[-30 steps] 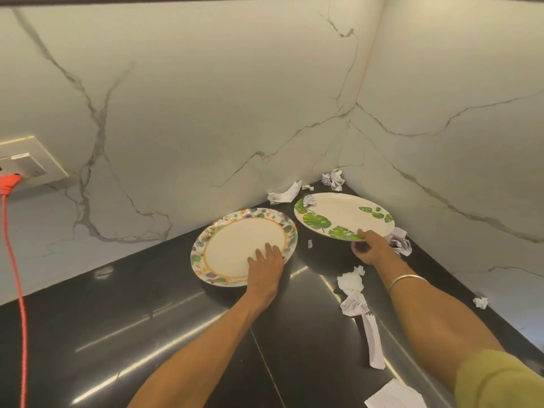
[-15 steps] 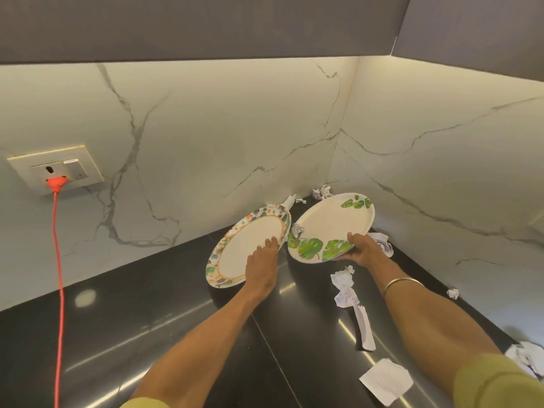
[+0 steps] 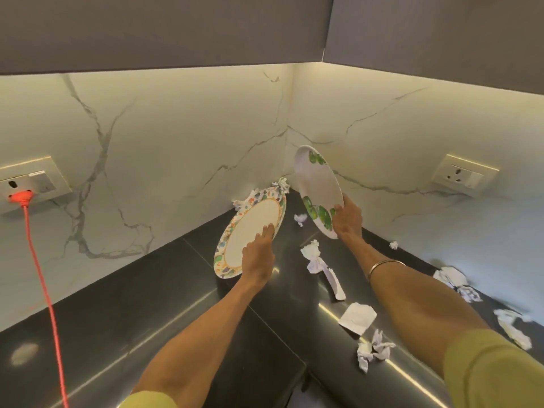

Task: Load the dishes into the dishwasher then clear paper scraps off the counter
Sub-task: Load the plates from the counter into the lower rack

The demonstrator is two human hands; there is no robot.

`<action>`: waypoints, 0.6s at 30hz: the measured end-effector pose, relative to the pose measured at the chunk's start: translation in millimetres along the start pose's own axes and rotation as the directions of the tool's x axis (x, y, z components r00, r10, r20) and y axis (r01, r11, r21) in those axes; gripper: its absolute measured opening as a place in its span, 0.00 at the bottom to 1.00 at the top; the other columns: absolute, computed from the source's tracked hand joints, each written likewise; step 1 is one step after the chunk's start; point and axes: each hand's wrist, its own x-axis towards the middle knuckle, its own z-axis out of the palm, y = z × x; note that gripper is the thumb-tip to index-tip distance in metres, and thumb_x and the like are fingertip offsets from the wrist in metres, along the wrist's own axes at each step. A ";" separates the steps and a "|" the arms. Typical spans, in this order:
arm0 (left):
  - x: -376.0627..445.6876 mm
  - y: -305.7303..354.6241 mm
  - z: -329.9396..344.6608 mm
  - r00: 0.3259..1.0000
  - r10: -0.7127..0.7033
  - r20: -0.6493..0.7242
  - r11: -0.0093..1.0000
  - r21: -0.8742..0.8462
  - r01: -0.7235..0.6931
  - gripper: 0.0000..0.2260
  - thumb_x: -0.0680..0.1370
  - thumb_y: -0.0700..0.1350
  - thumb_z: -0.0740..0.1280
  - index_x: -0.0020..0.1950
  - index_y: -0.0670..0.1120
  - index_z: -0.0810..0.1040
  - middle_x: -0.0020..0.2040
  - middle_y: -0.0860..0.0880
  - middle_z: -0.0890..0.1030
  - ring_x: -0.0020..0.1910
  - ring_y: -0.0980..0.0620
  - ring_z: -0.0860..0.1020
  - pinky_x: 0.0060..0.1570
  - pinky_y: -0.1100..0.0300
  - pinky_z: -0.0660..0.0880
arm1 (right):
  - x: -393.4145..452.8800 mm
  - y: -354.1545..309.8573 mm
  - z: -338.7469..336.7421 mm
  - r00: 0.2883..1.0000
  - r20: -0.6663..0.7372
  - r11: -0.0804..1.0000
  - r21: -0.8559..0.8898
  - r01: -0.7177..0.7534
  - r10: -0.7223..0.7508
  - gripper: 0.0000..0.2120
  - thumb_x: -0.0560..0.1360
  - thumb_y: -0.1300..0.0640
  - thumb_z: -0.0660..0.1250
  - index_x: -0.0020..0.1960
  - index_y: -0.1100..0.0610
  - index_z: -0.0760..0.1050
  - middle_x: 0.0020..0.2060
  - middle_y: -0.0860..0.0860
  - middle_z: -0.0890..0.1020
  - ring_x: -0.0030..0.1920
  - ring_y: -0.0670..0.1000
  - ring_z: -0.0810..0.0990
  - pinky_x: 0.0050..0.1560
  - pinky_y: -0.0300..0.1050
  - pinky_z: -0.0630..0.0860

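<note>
Holding one plate apiece, both hands are at the far corner of the dark counter (image 3: 123,313). The left hand (image 3: 258,257) grips the floral-rimmed plate (image 3: 250,231) at its near right rim, fingers laid on the cream face and the thumb presumably behind, though that side is hidden. This plate is tipped up on edge; whether its low edge touches the counter I cannot tell. The right hand (image 3: 347,219) pinches the leaf-printed plate (image 3: 318,187) at its lower rim, thumb on the face, and has it lifted clear and steeply tilted, well above the surface, just right of the other plate.

Both plates look rigid, thin and fairly light, with a smooth glossy face that I judge slippery. They may be melamine or ceramic; the view does not settle it, so treating them as breakable is wise. A rim pinch with one hand gives little leverage against a wide disc, so a deeper hold, with fingers spread under the back and the thumb over the rim, would be steadier. The two rims sit near each other and could knock together.

Crumpled paper scraps (image 3: 313,254) lie scattered on the counter to the right and near, with a flat scrap (image 3: 357,318) nearer still: light, soft, easy to gather by pinching or sweeping. No dishwasher is in view.
</note>
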 end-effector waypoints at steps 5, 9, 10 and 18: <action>-16.5 9.5 -3.2 0.995 0.094 -0.010 0.995 -0.017 -0.095 0.26 0.79 0.31 0.63 0.77 0.44 0.66 0.67 0.39 0.77 0.58 0.35 0.80 0.57 0.42 0.79 | -46.0 3.2 -24.6 0.998 -0.058 1.000 -0.021 -0.008 0.006 0.19 0.78 0.60 0.66 0.69 0.57 0.73 0.61 0.58 0.81 0.59 0.61 0.81 0.57 0.63 0.79; -35.4 19.5 -7.0 0.982 0.191 0.006 0.981 -0.013 -0.191 0.25 0.79 0.32 0.62 0.76 0.43 0.67 0.63 0.38 0.79 0.55 0.36 0.81 0.54 0.42 0.80 | -85.6 13.0 -49.8 0.985 -0.148 0.994 -0.042 -0.098 0.091 0.19 0.79 0.63 0.62 0.70 0.56 0.72 0.61 0.59 0.80 0.60 0.62 0.80 0.56 0.61 0.80; -40.2 23.2 -7.4 0.978 0.210 0.010 0.978 -0.002 -0.210 0.25 0.79 0.33 0.62 0.76 0.44 0.67 0.61 0.38 0.80 0.53 0.36 0.82 0.53 0.43 0.80 | -93.5 17.8 -58.5 0.979 -0.177 0.992 -0.051 -0.115 0.104 0.18 0.80 0.62 0.62 0.70 0.57 0.73 0.61 0.59 0.80 0.59 0.62 0.80 0.56 0.60 0.80; -96.6 68.9 -6.3 0.931 0.365 -0.025 0.928 -0.064 -0.366 0.25 0.76 0.31 0.65 0.73 0.44 0.72 0.55 0.39 0.83 0.46 0.38 0.83 0.45 0.45 0.81 | -166.4 52.1 -147.8 0.896 -0.380 0.961 -0.058 -0.271 0.229 0.14 0.81 0.62 0.58 0.65 0.59 0.74 0.59 0.60 0.81 0.58 0.63 0.80 0.55 0.59 0.80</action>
